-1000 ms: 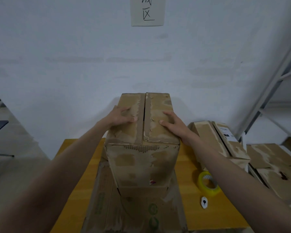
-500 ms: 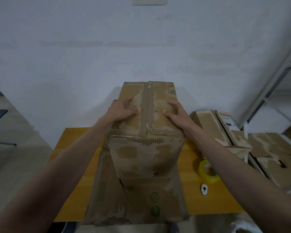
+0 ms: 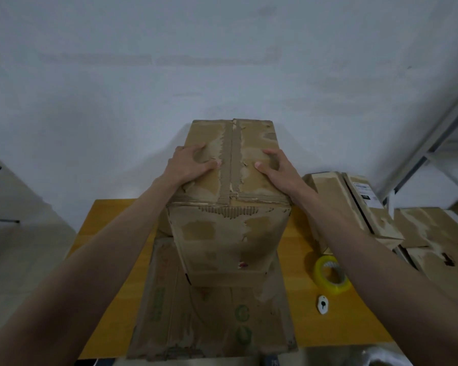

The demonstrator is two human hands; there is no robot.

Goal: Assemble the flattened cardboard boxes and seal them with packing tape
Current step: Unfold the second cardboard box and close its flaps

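A worn brown cardboard box stands upright on the yellow table, its two top flaps folded down and meeting along a centre seam. My left hand presses flat on the left flap. On the right flap lies my right hand, palm down, thumb near the seam. A roll of clear packing tape with a yellow-green core lies on the table to the right of the box, partly behind my right forearm.
A flattened cardboard sheet lies under the box and reaches the table's near edge. A small white cutter sits near the tape. More cardboard boxes are stacked at the right, beside a white metal rack. A white wall is behind.
The view has tilted down and the box looks nearer. Both hands stay pressed on the top flaps, and the seam between the flaps has narrowed.
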